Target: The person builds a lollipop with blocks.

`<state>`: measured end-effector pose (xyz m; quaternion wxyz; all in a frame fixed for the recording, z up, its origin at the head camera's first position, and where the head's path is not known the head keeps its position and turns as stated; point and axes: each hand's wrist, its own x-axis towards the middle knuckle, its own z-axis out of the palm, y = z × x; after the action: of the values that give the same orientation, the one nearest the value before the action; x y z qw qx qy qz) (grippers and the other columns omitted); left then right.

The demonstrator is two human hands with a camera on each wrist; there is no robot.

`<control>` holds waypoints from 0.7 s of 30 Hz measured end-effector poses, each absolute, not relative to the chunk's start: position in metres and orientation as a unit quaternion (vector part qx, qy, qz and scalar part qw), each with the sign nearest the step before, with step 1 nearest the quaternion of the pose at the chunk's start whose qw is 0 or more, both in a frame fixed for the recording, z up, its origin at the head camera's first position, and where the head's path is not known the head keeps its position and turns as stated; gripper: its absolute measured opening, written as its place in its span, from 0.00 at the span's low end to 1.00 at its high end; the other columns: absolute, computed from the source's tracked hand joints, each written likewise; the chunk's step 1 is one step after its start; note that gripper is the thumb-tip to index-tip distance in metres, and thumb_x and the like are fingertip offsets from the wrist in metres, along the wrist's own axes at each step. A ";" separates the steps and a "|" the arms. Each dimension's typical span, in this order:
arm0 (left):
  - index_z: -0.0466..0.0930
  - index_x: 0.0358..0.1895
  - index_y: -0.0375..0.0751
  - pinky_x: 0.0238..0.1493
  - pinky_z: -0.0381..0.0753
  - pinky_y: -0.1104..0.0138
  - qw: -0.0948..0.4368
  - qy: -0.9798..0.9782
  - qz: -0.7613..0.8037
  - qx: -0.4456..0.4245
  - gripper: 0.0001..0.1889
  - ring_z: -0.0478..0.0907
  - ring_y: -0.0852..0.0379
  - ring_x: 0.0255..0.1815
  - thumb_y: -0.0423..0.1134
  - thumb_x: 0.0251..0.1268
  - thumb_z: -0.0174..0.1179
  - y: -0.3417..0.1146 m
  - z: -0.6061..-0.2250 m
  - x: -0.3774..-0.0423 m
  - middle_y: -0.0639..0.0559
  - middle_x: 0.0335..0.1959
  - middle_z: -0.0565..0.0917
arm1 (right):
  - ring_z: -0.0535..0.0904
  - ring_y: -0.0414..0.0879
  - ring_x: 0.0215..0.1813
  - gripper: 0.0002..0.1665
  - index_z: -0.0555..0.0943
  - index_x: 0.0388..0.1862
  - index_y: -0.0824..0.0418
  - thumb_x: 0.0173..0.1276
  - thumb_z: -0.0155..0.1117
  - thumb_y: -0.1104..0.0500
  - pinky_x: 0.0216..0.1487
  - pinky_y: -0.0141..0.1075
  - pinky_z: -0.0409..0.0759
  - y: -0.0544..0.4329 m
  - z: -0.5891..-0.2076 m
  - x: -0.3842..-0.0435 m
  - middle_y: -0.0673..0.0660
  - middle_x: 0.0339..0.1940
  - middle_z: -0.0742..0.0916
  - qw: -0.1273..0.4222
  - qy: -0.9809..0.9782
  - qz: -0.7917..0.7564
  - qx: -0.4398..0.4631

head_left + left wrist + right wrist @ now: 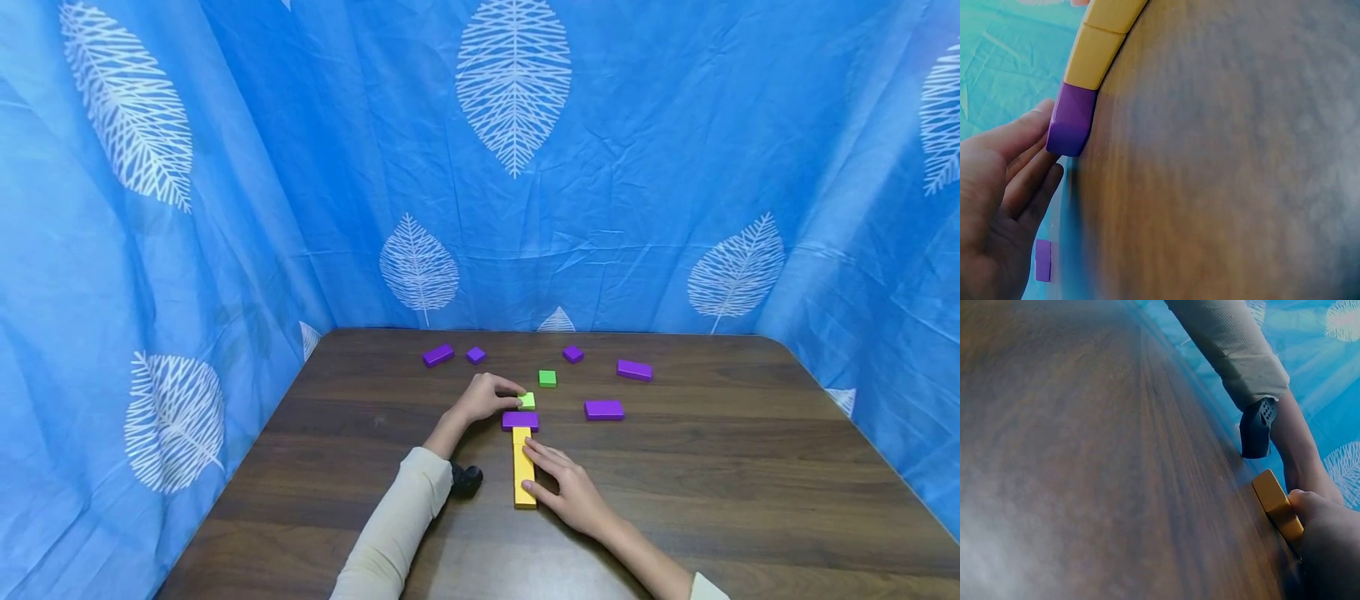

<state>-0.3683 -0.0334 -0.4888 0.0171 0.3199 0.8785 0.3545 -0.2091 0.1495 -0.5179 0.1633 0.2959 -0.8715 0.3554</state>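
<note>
In the head view, my left hand [483, 398] pinches a small light green block [527, 401] between thumb and index finger. That block sits just behind a purple block [520, 421] lying crosswise; in the left wrist view the purple block hides it. A row of yellow blocks [524, 479] runs from the purple block toward me, with a seam near its far end. My right hand [573, 496] rests against the right side of this row, fingers extended and thumb near its close end. The right wrist view shows the thumb [1300, 499] touching a yellow block [1270, 490].
A green block [547, 379] lies behind the light green one. Purple blocks lie to the right [603, 410] and farther back [634, 370], with several more along the far side. A black device [467, 481] is on my left wrist. Blue leaf-patterned cloth [517, 250] surrounds the wooden table [720, 467].
</note>
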 end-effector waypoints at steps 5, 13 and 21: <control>0.86 0.43 0.45 0.48 0.76 0.70 0.023 0.875 0.356 0.326 0.11 0.80 0.61 0.45 0.42 0.59 0.63 -0.034 -0.489 -0.367 0.57 0.39 0.85 | 0.70 0.55 0.61 0.29 0.74 0.60 0.64 0.63 0.63 0.51 0.57 0.52 0.70 0.149 -0.518 -0.209 0.57 0.63 0.74 0.161 -0.873 0.352 0.296; 0.86 0.43 0.46 0.47 0.76 0.70 0.031 0.869 0.365 0.332 0.11 0.80 0.62 0.45 0.42 0.58 0.64 -0.036 -0.487 -0.367 0.56 0.39 0.85 | 0.70 0.55 0.62 0.29 0.74 0.60 0.64 0.63 0.64 0.52 0.57 0.52 0.69 0.150 -0.517 -0.210 0.57 0.63 0.74 0.165 -0.869 0.360 0.297; 0.86 0.44 0.45 0.49 0.75 0.71 0.036 0.869 0.355 0.343 0.11 0.79 0.62 0.46 0.42 0.58 0.64 -0.035 -0.488 -0.366 0.56 0.40 0.85 | 0.70 0.54 0.62 0.29 0.74 0.60 0.64 0.63 0.63 0.51 0.58 0.51 0.69 0.151 -0.519 -0.209 0.57 0.63 0.74 0.161 -0.872 0.356 0.296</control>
<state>-0.3661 -0.0346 -0.4877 0.0361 0.3430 0.8691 0.3546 -0.2095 0.1507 -0.5185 0.1610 0.2959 -0.8715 0.3564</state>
